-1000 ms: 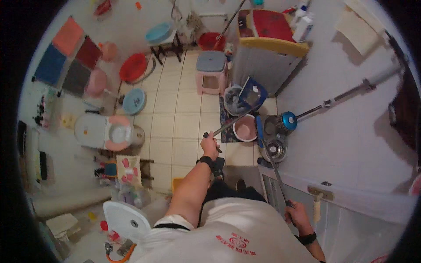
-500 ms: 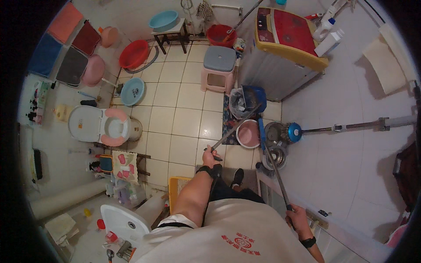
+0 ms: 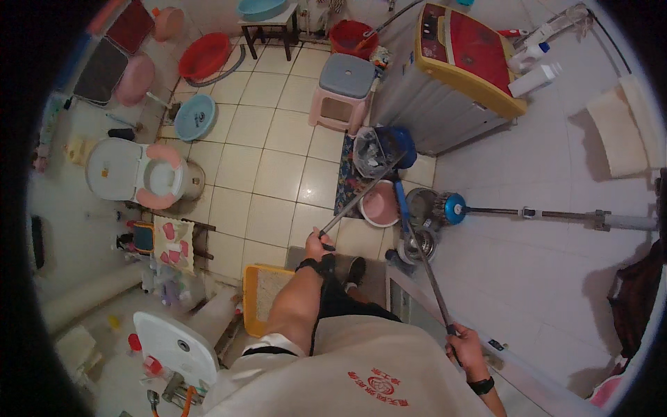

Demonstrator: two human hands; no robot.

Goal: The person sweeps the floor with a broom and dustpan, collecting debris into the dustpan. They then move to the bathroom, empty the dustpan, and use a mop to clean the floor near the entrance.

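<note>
My left hand is closed around the grip of a long grey pole. That pole slants up and right, past the pink basin, to a dark blue, open-topped thing beside a bin lined with a clear bag. Whether the pole is joined to the blue thing, I cannot tell. My right hand grips a second long pole, low at the right. At its far end is a narrow blue head between the pink basin and some stacked metal basins.
A spin mop leans along the right wall. The washing machine and a grey-topped stool stand beyond the bin. On the left are the toilet and sink. A yellow tray lies near my left arm.
The whole view has shifted, so the room sits higher and farther left in the picture. Both hands keep their grips, and the pole ends stay near the same bin and basins.
</note>
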